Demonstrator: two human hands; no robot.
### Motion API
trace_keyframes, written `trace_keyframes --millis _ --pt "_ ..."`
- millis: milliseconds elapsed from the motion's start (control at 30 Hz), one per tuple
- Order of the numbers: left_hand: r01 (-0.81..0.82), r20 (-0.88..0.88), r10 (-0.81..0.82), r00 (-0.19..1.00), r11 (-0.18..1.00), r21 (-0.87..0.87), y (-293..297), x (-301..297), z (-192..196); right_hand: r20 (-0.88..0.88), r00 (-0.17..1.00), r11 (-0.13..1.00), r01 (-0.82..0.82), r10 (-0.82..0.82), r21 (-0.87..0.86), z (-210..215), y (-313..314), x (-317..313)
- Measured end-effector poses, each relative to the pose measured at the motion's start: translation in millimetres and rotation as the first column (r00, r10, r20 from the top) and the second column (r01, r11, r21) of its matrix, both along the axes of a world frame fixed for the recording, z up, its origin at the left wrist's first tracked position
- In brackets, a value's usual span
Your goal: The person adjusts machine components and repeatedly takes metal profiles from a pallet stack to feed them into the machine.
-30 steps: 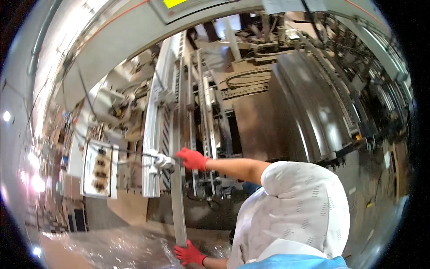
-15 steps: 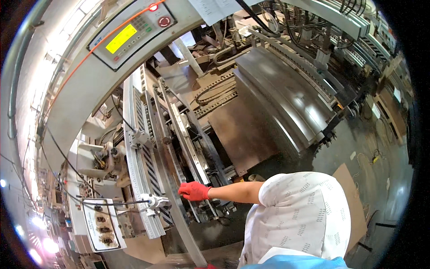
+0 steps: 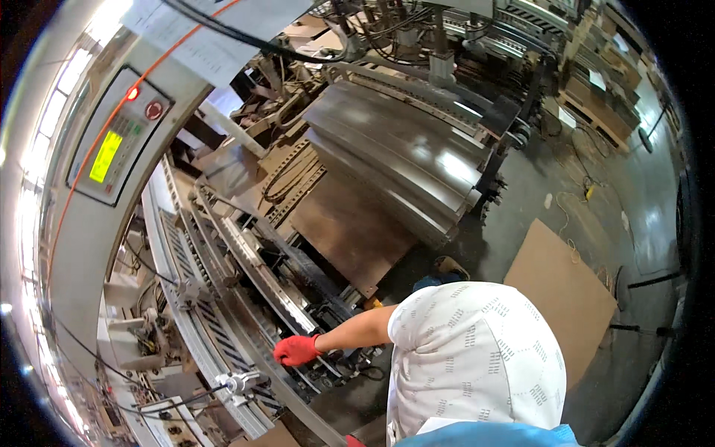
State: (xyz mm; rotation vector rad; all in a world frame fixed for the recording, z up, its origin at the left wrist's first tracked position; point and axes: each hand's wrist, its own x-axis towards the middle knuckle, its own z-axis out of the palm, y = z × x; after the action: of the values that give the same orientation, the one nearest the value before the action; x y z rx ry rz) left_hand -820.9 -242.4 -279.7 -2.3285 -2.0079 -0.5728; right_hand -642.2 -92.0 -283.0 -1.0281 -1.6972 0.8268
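My right hand point(image 3: 296, 350), in a red glove, is closed at the edge of a long, narrow grey strip point(image 3: 307, 413). The strip lies lengthwise along the machine's rails and runs down toward the lower edge of the picture. Only a small red patch of my left hand point(image 3: 354, 441) shows at the bottom, by the strip's near end; its fingers are out of sight. Beside my right hand, on the left, a metal guide rail point(image 3: 175, 261) carries a silver clamp fitting point(image 3: 240, 383).
A control panel point(image 3: 112, 138) with a lit yellow display and red button stands upper left. Beyond my arm are a large curved dark metal cover point(image 3: 395, 149) and a brown plate point(image 3: 350, 231). A cardboard sheet point(image 3: 558, 298) lies on the floor at right, near cables.
The view has swung rightward, so the machine and control panel appear farther left and more floor shows. My right hand stays closed at the strip's edge.
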Motion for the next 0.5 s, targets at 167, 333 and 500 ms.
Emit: trace_keyframes --millis 167,333,500 --pt "0.101 0.016 -0.101 0.995 0.995 -0.016 21 34 0 -0.205 0.971 0.990 -0.133 0.119 -0.054 6 -57 59" --pt "0.201 0.033 -0.200 0.979 0.979 -0.040 39 76 0 -0.211 0.841 0.858 0.443 -0.498 -0.259 -21 -132 217" --pt "0.281 0.045 -0.278 0.959 0.957 -0.071 53 123 4 -0.037 -0.539 -0.485 0.784 -0.842 -0.388 -45 -221 462"
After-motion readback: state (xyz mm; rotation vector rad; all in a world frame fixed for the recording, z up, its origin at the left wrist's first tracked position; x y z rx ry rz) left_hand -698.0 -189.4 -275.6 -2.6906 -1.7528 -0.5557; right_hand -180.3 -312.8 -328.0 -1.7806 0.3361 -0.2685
